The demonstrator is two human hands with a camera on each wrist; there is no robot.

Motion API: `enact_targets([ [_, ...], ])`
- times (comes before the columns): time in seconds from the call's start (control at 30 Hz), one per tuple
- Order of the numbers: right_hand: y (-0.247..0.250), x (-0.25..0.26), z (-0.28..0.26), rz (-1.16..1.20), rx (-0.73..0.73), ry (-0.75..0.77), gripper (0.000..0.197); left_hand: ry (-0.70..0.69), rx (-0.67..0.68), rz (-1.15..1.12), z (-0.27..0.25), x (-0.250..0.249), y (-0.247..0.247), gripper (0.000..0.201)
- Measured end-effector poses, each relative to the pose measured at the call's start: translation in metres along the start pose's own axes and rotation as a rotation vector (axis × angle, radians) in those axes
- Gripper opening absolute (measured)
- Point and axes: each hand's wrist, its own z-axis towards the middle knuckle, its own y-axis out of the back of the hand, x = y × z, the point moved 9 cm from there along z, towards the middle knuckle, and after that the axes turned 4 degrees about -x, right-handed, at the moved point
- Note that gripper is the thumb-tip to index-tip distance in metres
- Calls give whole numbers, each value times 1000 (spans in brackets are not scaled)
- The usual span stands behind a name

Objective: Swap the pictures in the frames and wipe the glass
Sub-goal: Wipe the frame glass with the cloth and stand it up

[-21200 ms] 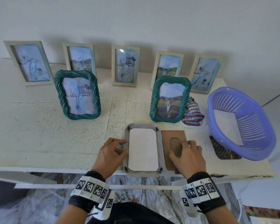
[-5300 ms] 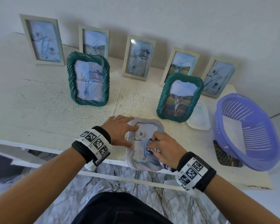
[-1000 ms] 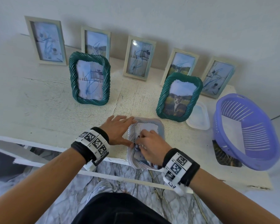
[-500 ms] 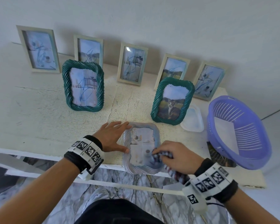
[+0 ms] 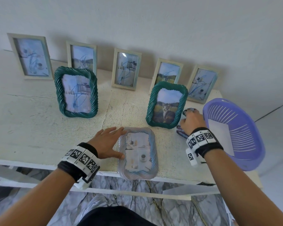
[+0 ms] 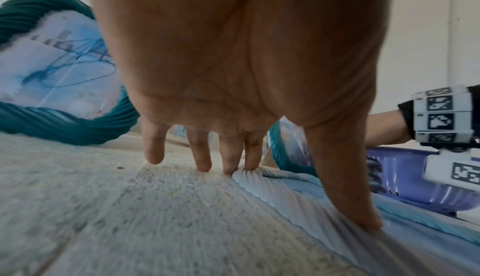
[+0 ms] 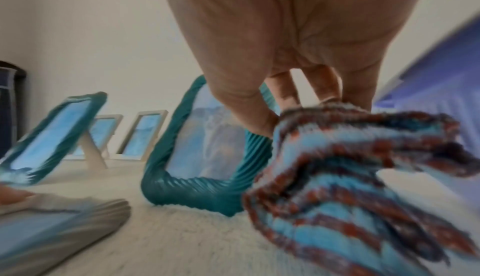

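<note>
Pale ribbed frame (image 5: 138,154) flat and face up at the table (image 5: 31,128) front edge, lower centre of the head view, picture in, glass free of scribbles: judged swapped and wiped. Left hand (image 5: 107,144) spread wide and flat, fingertips (image 6: 249,163) on the frame's left rim, thumb pressing its ribbed edge, gripping nothing. Right hand (image 5: 192,121) at right of centre, between the cat frame (image 5: 166,105) and the purple basket (image 5: 234,134), fingers curled round the striped cloth (image 7: 350,177), bunched and low over the table; probably being put down, not sure. Cat frame standing, glass clean, looks finished too. Left green frame (image 5: 76,92) standing at centre left, blue scribble across its glass. Five cream frames (image 5: 127,70) along the wall at top, all with blue marks. Loose sheet inside the basket. Judgement: two frames done, six left to wipe and swap; pale frame not yet stood upright. Whether the remaining pictures need swapping cannot be told from here.
</note>
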Motion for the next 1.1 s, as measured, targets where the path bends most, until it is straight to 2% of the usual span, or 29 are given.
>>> enact_targets([
  [0.1, -18, -4, 6, 59, 95, -8, 35, 7, -5, -2, -1, 0, 0, 103],
  [0.17, -22, -6, 2, 42, 105, -2, 43, 9, -6, 1, -2, 0, 0, 102],
  [0.27, -5, 0, -16, 24, -37, 35, 44, 23, -7, 5, -6, -1, -2, 101],
  [0.33, 9, 9, -39, 63, -153, 66, 35, 40, -26, -13, -9, -2, -1, 99],
  [0.4, 13, 25, -69, 199, -176, 112, 24, 53, -81, -44, -16, -8, 4, 95],
  [0.43, 9, 36, -83, 281, -121, 141, 22, 61, -121, -53, -19, -11, 6, 91],
  [0.5, -12, 58, -110, 419, 78, 162, 26, 96, -196, -71, -27, -17, 9, 81],
  [0.57, -32, 75, -130, 480, 218, 154, 31, 158, -249, -147, -32, -19, 8, 71],
  [0.67, -49, 84, -142, 453, 224, 103, 31, 191, -312, -263, -38, -26, 6, 63],
  [0.73, -55, 83, -143, 533, 233, 20, 21, 190, -332, -320, -40, -32, 6, 65],
  [0.8, -60, 74, -141, 737, 270, -132, 6, 191, -321, -367, -41, -36, 4, 72],
  [0.87, -66, 63, -141, 1050, 298, -300, 21, 197, -293, -408, -42, -36, 1, 92],
  [0.93, -62, 64, -148, 1358, 345, -405, 20, 201, -292, -521, -42, -36, 3, 102],
  [1.0, -49, 78, -156, 1579, 410, -386, 17, 185, -313, -668, -44, -41, 10, 101],
  [1.1, -18, 97, -161, 1795, 401, -261, 22, 164, -318, -935, -44, -52, 15, 116],
])
